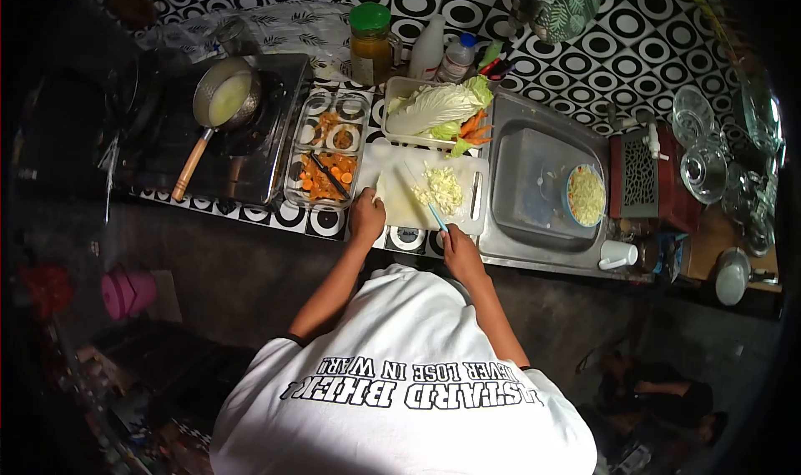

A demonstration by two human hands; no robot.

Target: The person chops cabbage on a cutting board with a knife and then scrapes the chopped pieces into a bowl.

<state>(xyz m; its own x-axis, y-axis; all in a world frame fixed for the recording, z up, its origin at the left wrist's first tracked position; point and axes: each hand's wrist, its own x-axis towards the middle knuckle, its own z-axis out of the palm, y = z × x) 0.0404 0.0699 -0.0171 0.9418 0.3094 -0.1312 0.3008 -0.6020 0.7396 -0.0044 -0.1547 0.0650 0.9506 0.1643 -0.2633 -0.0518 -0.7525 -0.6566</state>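
My right hand (461,254) is closed round the teal handle of a kitchen knife (438,216), its thin blade pointing away over the white cutting board (402,218). Beside the blade lies a pile of finely chopped pale cabbage (444,189). At the board's left edge my left hand (368,216) is curled, fingers bent. A pale sliver shows by its fingertips, but what they grip, if anything, is hidden. Just behind the board stands a clear container (400,140) with a napa cabbage (438,110) and several carrots (476,131).
On the left, a saucepan (225,97) sits on the stove (242,166). Two clear containers hold carrot peelings (321,179), with a black-handled tool on the nearer one. Right of the board, a sink (501,216) holds a bowl of shredded vegetables (586,196). Jars and bottles (428,48) stand behind.
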